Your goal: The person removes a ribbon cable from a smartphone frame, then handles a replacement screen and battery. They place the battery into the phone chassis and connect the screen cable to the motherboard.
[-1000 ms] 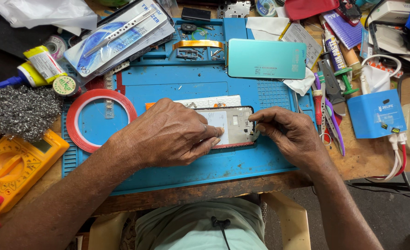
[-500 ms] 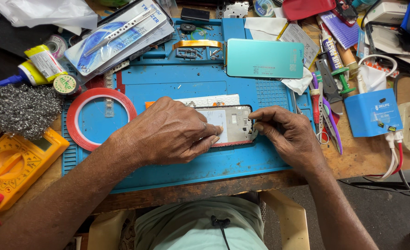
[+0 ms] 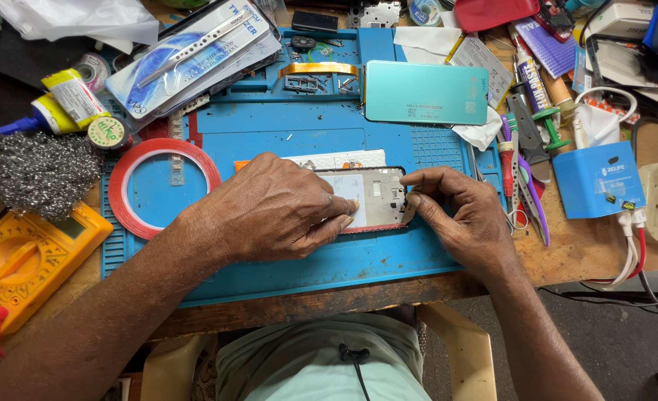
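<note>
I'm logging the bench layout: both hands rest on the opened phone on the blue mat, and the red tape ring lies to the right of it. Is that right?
Not quite. In the head view both hands, left hand and right hand, do rest on the opened phone on the blue mat, but the red tape ring lies to its left, not its right.

My blue work mat [image 3: 284,256], red tape ring [image 3: 164,187], yellow meter [image 3: 24,256], shiny teal phone back [image 3: 425,92], grey wire wool [image 3: 41,172], light blue box [image 3: 597,180], red-edged phone frame [image 3: 373,199] with white inside.
</note>
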